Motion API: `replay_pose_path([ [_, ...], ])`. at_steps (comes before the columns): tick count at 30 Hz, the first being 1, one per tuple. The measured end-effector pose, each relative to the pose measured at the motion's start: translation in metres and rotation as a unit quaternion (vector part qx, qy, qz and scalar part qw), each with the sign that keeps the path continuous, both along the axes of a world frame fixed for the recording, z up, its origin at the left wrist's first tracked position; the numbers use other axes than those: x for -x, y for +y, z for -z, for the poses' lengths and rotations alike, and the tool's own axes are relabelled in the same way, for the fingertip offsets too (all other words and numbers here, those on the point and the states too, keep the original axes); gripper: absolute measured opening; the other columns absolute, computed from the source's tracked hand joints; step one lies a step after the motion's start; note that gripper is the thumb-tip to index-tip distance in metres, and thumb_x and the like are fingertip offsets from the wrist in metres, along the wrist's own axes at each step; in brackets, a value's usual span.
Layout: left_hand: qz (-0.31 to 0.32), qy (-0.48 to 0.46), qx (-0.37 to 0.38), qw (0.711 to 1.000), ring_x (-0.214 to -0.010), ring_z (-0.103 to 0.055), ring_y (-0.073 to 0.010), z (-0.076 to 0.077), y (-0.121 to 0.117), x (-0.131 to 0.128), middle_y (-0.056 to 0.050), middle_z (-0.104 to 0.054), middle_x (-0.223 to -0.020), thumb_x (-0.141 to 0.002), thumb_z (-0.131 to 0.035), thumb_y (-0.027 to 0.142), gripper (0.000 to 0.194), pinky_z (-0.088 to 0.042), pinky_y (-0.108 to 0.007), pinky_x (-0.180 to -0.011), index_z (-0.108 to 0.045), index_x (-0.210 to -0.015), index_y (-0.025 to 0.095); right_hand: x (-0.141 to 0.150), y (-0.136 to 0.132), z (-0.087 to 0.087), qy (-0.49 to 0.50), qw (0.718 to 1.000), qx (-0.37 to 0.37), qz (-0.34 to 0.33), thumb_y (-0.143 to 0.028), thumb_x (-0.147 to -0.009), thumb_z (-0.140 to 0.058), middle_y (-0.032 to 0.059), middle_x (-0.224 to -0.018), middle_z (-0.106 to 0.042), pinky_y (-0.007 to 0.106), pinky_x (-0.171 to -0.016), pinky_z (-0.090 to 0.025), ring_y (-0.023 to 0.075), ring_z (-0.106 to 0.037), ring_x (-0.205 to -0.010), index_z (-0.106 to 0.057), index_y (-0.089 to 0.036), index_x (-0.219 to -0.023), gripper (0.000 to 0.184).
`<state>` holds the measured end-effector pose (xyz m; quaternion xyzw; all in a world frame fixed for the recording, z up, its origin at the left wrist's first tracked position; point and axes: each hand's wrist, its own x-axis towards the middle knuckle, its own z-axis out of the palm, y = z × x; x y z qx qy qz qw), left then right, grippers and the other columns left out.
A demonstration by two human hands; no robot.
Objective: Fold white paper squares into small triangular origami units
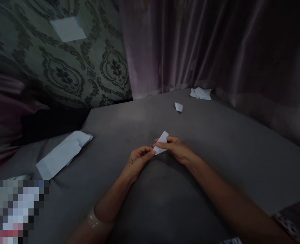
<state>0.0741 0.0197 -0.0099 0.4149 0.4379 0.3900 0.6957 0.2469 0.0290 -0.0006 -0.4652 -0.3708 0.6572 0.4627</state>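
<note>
Above the middle of a grey covered surface (145,189), both hands hold one small folded piece of white paper (162,138). My left hand (141,159) pinches its lower left corner between thumb and fingers. Around its right side my right hand (176,147) is closed, with the thumb lying across the front and fingertips showing behind the left edge. The paper is tilted, its upper end pointing up and slightly right. Part of its right side is hidden by my right hand.
Sheets of white paper (63,154) lie in a stack at the left. Farther back are a small folded paper piece (179,107) and a crumpled paper pile (201,93) near the curtain (175,44). A white sheet (68,29) is on the patterned wall. The lower left corner is pixelated.
</note>
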Motion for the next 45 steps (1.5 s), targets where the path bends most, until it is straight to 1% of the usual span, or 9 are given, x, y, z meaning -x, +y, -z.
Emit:
replay_pose_path([
  [8, 0.01, 0.071, -0.014, 0.997, -0.055, -0.051, -0.008, -0.005, -0.001, 0.0, 0.0, -0.061, -0.063, -0.064, -0.08, 0.039, 0.029, -0.037, -0.019, -0.054, -0.068, -0.072, 0.014, -0.01, 0.005, -0.004, -0.04, 0.998, -0.013, 0.045, -0.035, -0.061, -0.083, 0.0041, -0.08, -0.074, 0.028, -0.071, -0.045, 0.0139, -0.063, -0.07, -0.076, -0.019, -0.081, 0.026],
  [14, 0.008, 0.125, -0.046, 0.991, -0.057, -0.052, -0.0096, -0.001, -0.001, 0.001, 0.0, -0.063, -0.065, -0.066, -0.076, 0.041, 0.029, -0.038, -0.02, -0.056, -0.068, -0.074, 0.014, -0.01, 0.006, -0.002, -0.071, 0.996, -0.017, 0.042, -0.042, -0.068, -0.076, 0.0046, -0.071, -0.071, 0.028, -0.065, -0.043, 0.013, -0.06, -0.062, -0.075, -0.016, -0.072, 0.026],
  [21, 0.005, 0.143, -0.051, 0.988, -0.054, -0.052, -0.0098, 0.004, 0.0, 0.0, 0.0, -0.062, -0.061, -0.065, -0.077, 0.038, 0.025, -0.037, -0.021, -0.053, -0.069, -0.069, 0.014, -0.003, 0.007, 0.001, -0.077, 0.991, -0.006, 0.111, -0.04, -0.062, -0.078, 0.0002, -0.059, -0.064, 0.026, -0.055, -0.037, 0.0107, -0.052, -0.052, -0.072, -0.017, -0.064, 0.024],
  [24, 0.003, 0.122, -0.055, 0.991, -0.055, -0.054, -0.0106, 0.007, 0.001, -0.001, -0.001, -0.064, -0.063, -0.065, -0.077, 0.036, 0.024, -0.04, -0.022, -0.055, -0.071, -0.073, 0.014, -0.003, 0.008, 0.001, -0.068, 0.992, -0.018, 0.103, -0.041, -0.062, -0.078, 0.0014, -0.063, -0.067, 0.026, -0.058, -0.04, 0.0112, -0.054, -0.054, -0.072, -0.017, -0.066, 0.025],
  [29, -0.015, 0.061, -0.14, 0.988, -0.06, -0.055, -0.0108, 0.016, 0.006, -0.002, 0.002, -0.064, -0.066, -0.066, -0.077, 0.029, 0.043, -0.042, -0.022, -0.06, -0.067, -0.106, 0.019, -0.004, 0.008, -0.004, -0.08, 0.991, -0.063, 0.085, -0.043, -0.064, -0.076, 0.0017, -0.067, -0.068, 0.027, -0.063, -0.042, 0.0121, -0.057, -0.059, -0.072, -0.017, -0.069, 0.027],
  [32, 0.002, 0.069, -0.178, 0.982, -0.062, -0.055, -0.0106, 0.018, 0.007, 0.0, 0.001, -0.063, -0.067, -0.069, -0.075, 0.028, 0.039, -0.042, -0.023, -0.062, -0.067, -0.106, 0.018, -0.004, 0.008, -0.008, -0.107, 0.988, -0.069, 0.084, -0.043, -0.063, -0.076, 0.0012, -0.066, -0.067, 0.027, -0.062, -0.041, 0.0118, -0.056, -0.058, -0.072, -0.016, -0.071, 0.029],
  [36, 0.039, 0.04, -0.14, 0.989, -0.072, -0.06, -0.0138, 0.013, 0.006, 0.004, -0.004, -0.068, -0.082, -0.067, -0.077, 0.028, 0.035, -0.044, -0.025, -0.069, -0.07, -0.1, 0.017, 0.001, 0.011, -0.011, -0.176, 0.98, -0.087, 0.032, -0.043, -0.067, -0.073, -0.0007, -0.061, -0.063, 0.026, -0.056, -0.038, 0.0112, -0.052, -0.054, -0.071, -0.016, -0.072, 0.028],
  [41, -0.096, -0.012, -0.108, 0.989, -0.08, -0.06, -0.0139, 0.004, 0.009, 0.007, -0.005, -0.069, -0.086, -0.069, -0.076, 0.03, 0.024, -0.044, -0.025, -0.075, -0.072, -0.088, 0.017, 0.02, 0.003, -0.015, -0.282, 0.944, -0.167, -0.035, -0.036, -0.076, -0.062, -0.0025, -0.061, -0.062, 0.026, -0.057, -0.039, 0.0131, -0.054, -0.056, -0.066, -0.017, -0.093, 0.025],
  [45, -0.112, -0.057, -0.075, 0.989, -0.07, -0.059, -0.0122, 0.005, 0.011, 0.007, -0.003, -0.069, -0.075, -0.066, -0.078, 0.032, 0.02, -0.045, -0.025, -0.072, -0.072, -0.077, 0.016, 0.035, -0.011, -0.012, -0.349, 0.912, -0.212, -0.026, -0.036, -0.085, -0.055, -0.0016, -0.069, -0.066, 0.026, -0.06, -0.042, 0.0144, -0.058, -0.061, -0.054, -0.02, -0.104, 0.025],
])
